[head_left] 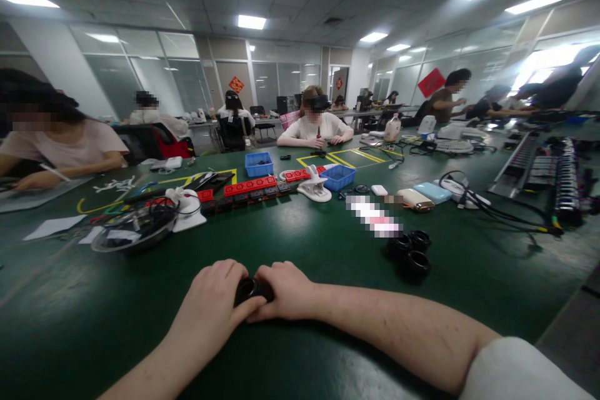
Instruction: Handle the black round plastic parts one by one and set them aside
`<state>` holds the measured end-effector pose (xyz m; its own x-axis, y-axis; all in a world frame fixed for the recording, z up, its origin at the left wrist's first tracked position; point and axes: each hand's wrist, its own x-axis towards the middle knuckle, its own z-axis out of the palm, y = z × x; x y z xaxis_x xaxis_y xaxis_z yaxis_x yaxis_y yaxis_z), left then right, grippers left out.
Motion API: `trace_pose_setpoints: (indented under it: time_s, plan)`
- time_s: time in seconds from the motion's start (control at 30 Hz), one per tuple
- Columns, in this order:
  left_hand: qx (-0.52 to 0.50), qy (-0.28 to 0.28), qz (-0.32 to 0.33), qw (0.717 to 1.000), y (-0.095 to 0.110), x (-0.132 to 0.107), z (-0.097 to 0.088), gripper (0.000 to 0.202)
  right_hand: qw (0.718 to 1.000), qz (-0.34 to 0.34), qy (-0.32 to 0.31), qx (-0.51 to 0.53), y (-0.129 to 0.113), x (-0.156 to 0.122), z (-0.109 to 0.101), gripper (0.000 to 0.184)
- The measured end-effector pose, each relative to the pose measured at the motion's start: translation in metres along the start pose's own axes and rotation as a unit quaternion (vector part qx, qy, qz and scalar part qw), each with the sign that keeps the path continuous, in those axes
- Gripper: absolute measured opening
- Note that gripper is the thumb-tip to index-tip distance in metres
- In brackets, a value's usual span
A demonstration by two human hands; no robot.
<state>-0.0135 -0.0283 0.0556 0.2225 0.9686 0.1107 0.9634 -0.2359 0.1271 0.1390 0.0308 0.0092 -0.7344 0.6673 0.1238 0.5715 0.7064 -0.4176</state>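
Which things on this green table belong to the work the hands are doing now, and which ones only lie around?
In use:
- small black round part, gripped between left hand and right hand
- cluster of similar black round parts, probably the same stock

Lying about:
- two blue bins
- red strips
- clear bowl with cables
- phones

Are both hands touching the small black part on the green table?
Touching. The head view shows the left hand and the right hand both closed around the small black part, fingers wrapped against it.
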Motion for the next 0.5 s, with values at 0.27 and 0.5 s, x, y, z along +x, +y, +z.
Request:
trace_pose_setpoints:
  time_s: [0.27, 0.5]
  plan:
    - [-0.164, -0.102, 0.140, 0.971, -0.029, 0.003, -0.008, 0.035, 0.988, -0.098, -0.112, 0.027, 0.008, 0.004, -0.018, 0.048]
    - [-0.185, -0.154, 0.153, 0.958, -0.028, 0.009, -0.014, 0.035, 0.988, -0.082, -0.121, 0.046, 0.009, 0.005, -0.019, 0.038]
